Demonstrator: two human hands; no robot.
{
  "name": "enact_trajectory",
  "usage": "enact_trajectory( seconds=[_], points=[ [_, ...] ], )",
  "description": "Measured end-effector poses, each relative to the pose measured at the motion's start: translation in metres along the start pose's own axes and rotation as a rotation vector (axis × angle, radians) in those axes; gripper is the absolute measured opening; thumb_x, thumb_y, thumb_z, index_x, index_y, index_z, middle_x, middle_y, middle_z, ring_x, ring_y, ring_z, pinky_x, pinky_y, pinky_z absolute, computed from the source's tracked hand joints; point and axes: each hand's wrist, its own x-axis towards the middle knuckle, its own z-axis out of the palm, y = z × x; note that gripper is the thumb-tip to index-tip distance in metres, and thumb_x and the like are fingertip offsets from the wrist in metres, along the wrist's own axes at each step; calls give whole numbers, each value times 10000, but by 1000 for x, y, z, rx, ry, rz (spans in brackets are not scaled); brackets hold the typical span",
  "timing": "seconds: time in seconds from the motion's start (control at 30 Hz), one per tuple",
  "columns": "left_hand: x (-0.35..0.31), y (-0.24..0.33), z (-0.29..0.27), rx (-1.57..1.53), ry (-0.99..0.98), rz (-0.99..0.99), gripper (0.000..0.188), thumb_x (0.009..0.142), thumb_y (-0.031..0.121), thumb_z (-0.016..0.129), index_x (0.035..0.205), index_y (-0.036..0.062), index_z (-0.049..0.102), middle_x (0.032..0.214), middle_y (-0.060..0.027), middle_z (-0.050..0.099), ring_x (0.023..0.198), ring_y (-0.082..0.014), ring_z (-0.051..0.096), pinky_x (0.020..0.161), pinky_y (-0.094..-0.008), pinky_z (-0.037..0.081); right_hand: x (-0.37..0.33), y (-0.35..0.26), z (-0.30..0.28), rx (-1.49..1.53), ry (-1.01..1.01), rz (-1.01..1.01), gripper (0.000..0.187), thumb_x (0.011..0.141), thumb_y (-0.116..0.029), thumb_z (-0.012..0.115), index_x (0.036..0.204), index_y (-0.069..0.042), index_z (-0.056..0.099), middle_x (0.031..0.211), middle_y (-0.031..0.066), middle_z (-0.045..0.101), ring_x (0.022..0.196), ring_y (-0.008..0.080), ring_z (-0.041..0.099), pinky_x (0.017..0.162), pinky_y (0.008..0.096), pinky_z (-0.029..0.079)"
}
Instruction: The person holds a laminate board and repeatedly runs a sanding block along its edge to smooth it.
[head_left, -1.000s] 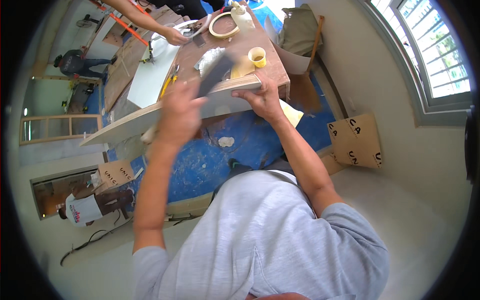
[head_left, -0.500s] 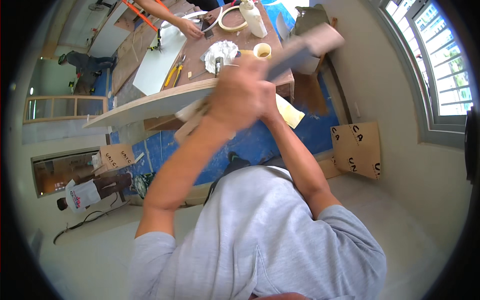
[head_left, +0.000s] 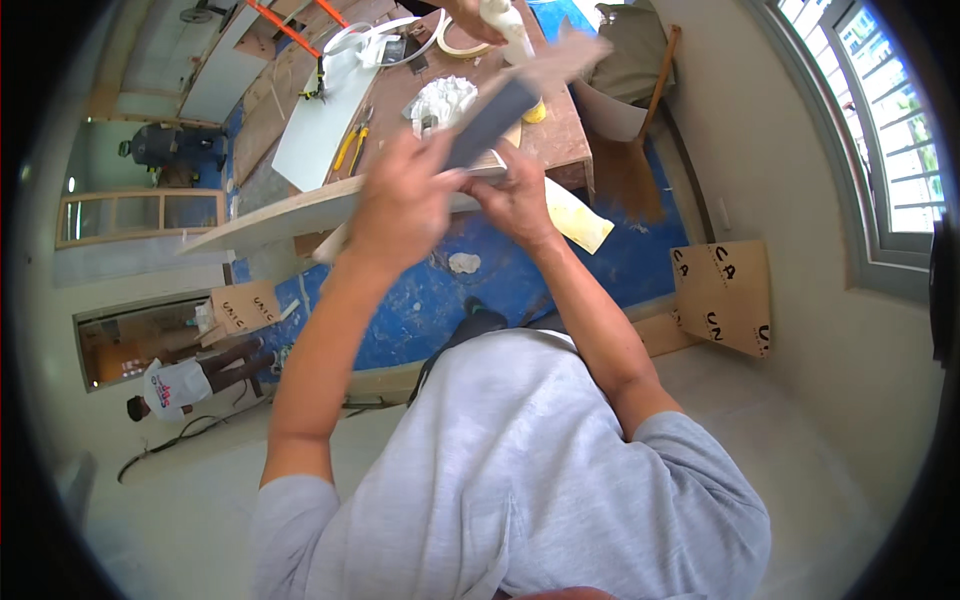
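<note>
My left hand (head_left: pixel 400 205) is closed round a long flat block (head_left: pixel 490 120) with a dark grey face and a tan side. The block is blurred by motion; it may be a sanding block, held slanting above the near edge of a pale board (head_left: pixel 290 222). This board has a bare wood edge and lies along the near side of the worktable. At its right end, my right hand (head_left: pixel 520 200) grips the board, thumb and fingers around the end. The block and my left hand hide part of the board's edge.
On the brown worktable (head_left: pixel 560 140) are yellow-handled pliers (head_left: pixel 350 150), crumpled white paper (head_left: pixel 443 102), a white bottle (head_left: pixel 510 30) and a tape roll (head_left: pixel 460 48). Another person's hand (head_left: pixel 472 18) is by the bottle. Blue sheeting (head_left: pixel 400 310) covers the floor; cardboard (head_left: pixel 725 300) leans right.
My left hand and the block have moved left and up. My right hand now shows at the board's end. The other person's hand has gone right, from the table to the bottle.
</note>
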Motion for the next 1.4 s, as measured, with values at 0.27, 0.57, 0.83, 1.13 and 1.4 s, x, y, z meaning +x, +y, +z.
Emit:
enact_trajectory(
  seconds=[0.27,0.57,0.83,1.13,1.4],
  points=[
    [35,45,18,-8,-13,73,467,835,-14,733,1291,-75,653,977,-153,572,887,-314,601,797,-410,501,-13,25,-1,28,-12,58,278,842,-1,780,1105,-16,693,994,121,751,886,191,721,767,354,582],
    [-24,-18,-17,-58,-12,9,467,793,-11,748,1251,-63,675,987,-176,584,894,-338,602,787,-421,509,-1,8,-3,-71,7,-74,443,765,-145,908,1140,-45,695,892,126,763,794,262,758,658,351,588],
    [22,8,1,-61,-80,120,434,837,43,740,1257,-45,677,1035,-184,612,928,-339,614,831,-423,508,-1,16,-12,-131,-112,186,386,829,-133,837,1188,-64,714,995,146,763,913,239,751,770,377,588],
    [48,40,21,-20,-40,235,457,838,53,758,1272,-56,663,986,-193,596,910,-353,607,801,-421,498,-12,48,-1,16,26,-45,308,845,-129,810,1120,-45,703,984,123,765,814,192,740,693,340,563],
    [-26,-49,-21,-74,-63,43,482,822,8,747,1292,-57,665,1036,-182,636,930,-338,637,831,-409,527,-4,2,-2,-66,-45,35,459,755,-151,920,1138,-37,695,990,120,763,888,225,760,707,359,602]
  ],
)
